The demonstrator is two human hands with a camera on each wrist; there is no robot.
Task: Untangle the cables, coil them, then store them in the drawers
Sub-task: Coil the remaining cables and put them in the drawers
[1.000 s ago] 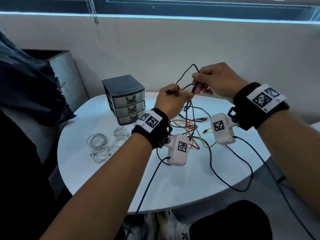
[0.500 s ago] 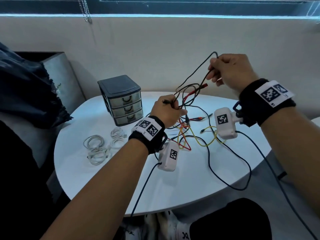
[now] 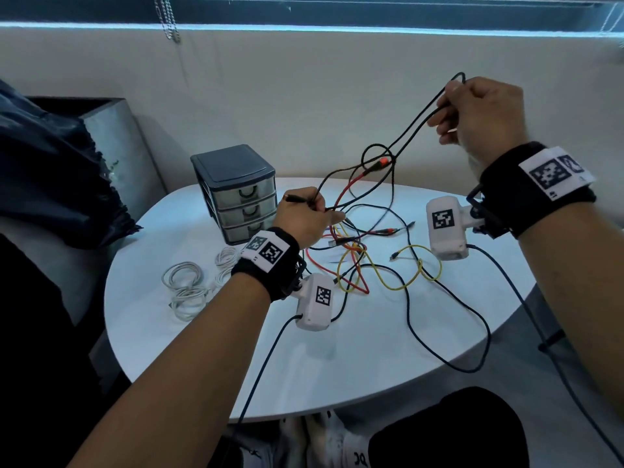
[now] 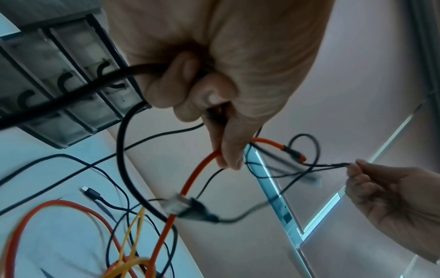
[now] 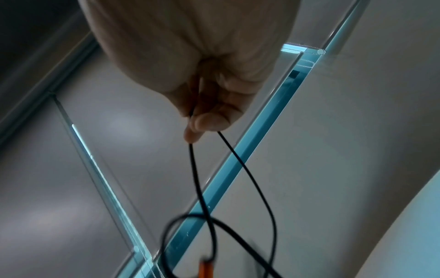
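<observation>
A thin black cable [image 3: 417,123] runs taut between my two hands above the white table [image 3: 337,359]. My right hand [image 3: 479,109] is raised high at the right and pinches the cable's bend [image 5: 204,169] between thumb and fingers. My left hand [image 3: 305,217] is lower, near the drawers, and grips the cable's plug end [image 4: 147,69] in a fist. A red cable [image 3: 354,184] with an orange plug [image 4: 292,152] hangs caught in a loop of the black one. Red, yellow and dark cables lie tangled [image 3: 364,265] on the table below.
A small grey three-drawer unit [image 3: 236,194] stands at the table's back left, all drawers closed. Coiled white cables [image 3: 187,288] lie in front of it. A dark bin with a bag [image 3: 67,157] stands left of the table. A wall is behind.
My right hand has risen up and to the right, drawing the black cable out of the tangle. My left hand has dropped lower, and the red cable's plug has lifted with the loop.
</observation>
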